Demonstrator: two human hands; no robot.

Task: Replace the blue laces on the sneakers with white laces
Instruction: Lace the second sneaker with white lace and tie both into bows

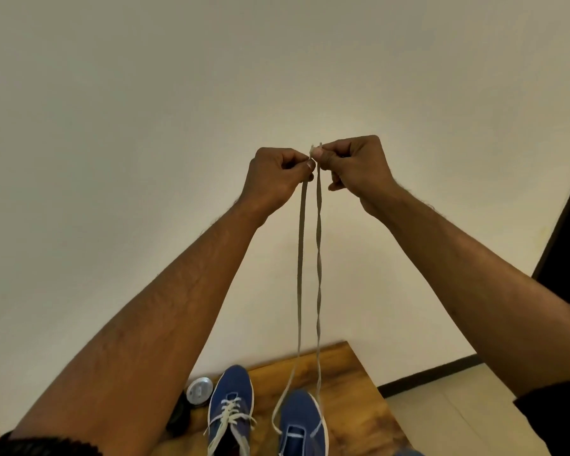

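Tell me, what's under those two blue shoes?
Both shoes, left and right, stand on a wooden table. A round silver can sits beside them. The wood directly beneath the soles is covered, so anything there can't be seen.

No readable text, brand, number or sign anywhere. The blue sneakers (267, 413) show no logo or lettering on the uppers. The round silver lid (199, 390) beside them has a small dark mark on top, too blurred to read.
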